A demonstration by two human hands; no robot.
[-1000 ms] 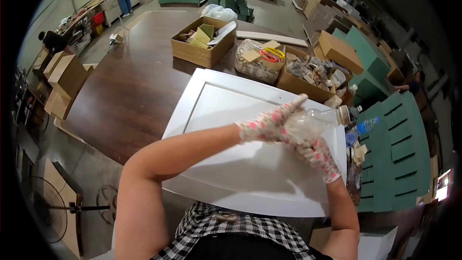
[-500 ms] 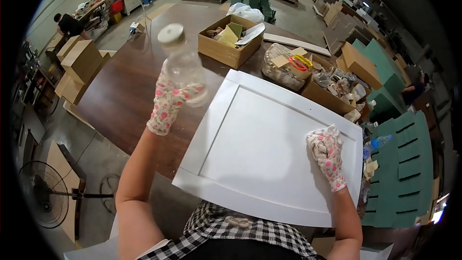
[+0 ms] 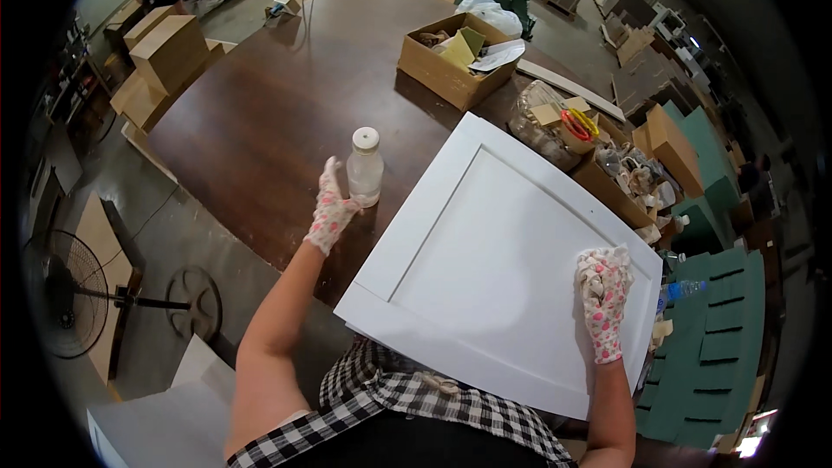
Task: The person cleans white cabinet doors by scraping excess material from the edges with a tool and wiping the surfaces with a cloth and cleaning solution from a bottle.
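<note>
Apparently a wiping step: cloth (image 3: 614, 258) on panel (image 3: 503, 251), bottle (image 3: 365, 175) upright on the tabletop (image 3: 251, 104)

In the head view, the white panel overlaps the tabletop. The right hand (image 3: 604, 299) rests on the panel's right part, fingers curled around the bunched cloth, which looks like wiping in hand. The left hand (image 3: 331, 212) is just beside the bottle, left of the panel; this hand's fingers are stretched out, the thumb spread toward the bottle's base, gripping nothing. Whether the thumb touches it, I cannot tell. The next move seems to call for flat, even pressure on the cloth, and for care not to tip the bottle.

The bottle is clear, its white cap (image 3: 366, 138) on; something pale shows low inside, the level unclear. Beyond the panel, an open box (image 3: 433, 78) holds olive pads (image 3: 465, 47) and a white sheet (image 3: 501, 56). A clear bag (image 3: 533, 127) carries tan pieces (image 3: 546, 113) and red and yellow handles (image 3: 575, 126), perhaps scissors. Beside it, a second box (image 3: 607, 188) is heaped with pale, crumpled stuff (image 3: 640, 172).
</note>
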